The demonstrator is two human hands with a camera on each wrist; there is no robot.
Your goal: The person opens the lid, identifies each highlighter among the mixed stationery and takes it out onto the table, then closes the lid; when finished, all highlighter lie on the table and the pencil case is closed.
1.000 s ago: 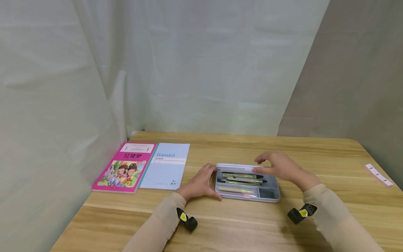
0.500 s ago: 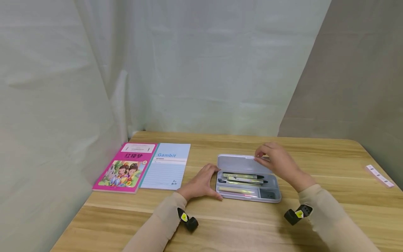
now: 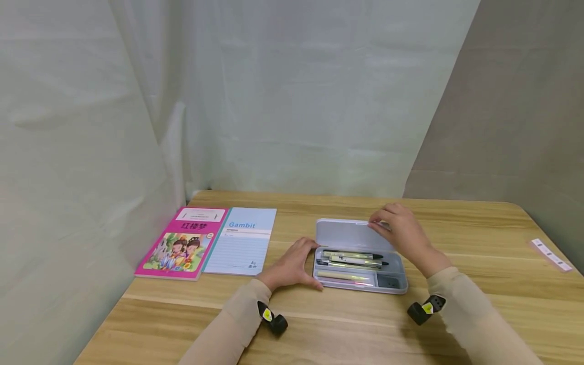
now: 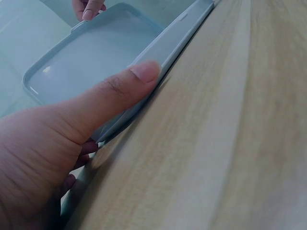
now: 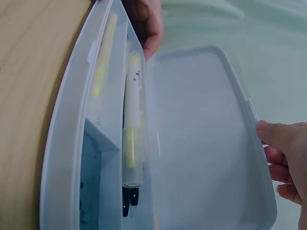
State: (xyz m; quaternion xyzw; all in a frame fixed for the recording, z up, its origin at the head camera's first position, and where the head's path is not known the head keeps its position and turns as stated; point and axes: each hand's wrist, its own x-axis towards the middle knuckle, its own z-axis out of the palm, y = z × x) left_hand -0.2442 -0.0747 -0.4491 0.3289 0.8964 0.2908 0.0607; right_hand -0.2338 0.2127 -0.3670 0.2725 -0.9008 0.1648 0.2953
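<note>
A pale grey plastic pencil case (image 3: 356, 289) lies on the wooden table with its lid (image 3: 347, 233) raised at the back. My left hand (image 3: 289, 266) holds the case's left end, thumb along the front wall and the other fingers behind the corner. My right hand (image 3: 403, 233) pinches the free edge of the lid between thumb and fingers. Several pens (image 5: 132, 105) lie in the long rear compartment. A cream-coloured stick-shaped item (image 3: 339, 275) lies in the front compartment, and a dark block (image 3: 388, 281) sits in the small one at front right.
A pink illustrated book (image 3: 182, 243) lies at the table's left edge, beside a light-blue notebook (image 3: 242, 241). Near the right edge lies a narrow pink-and-white strip (image 3: 550, 254). Pale cloth (image 3: 292, 101) hangs behind the table.
The lid has swung up and back from nearly flat to steeply raised, with my right hand rising along with it. My left hand has stayed on the case's left end.
</note>
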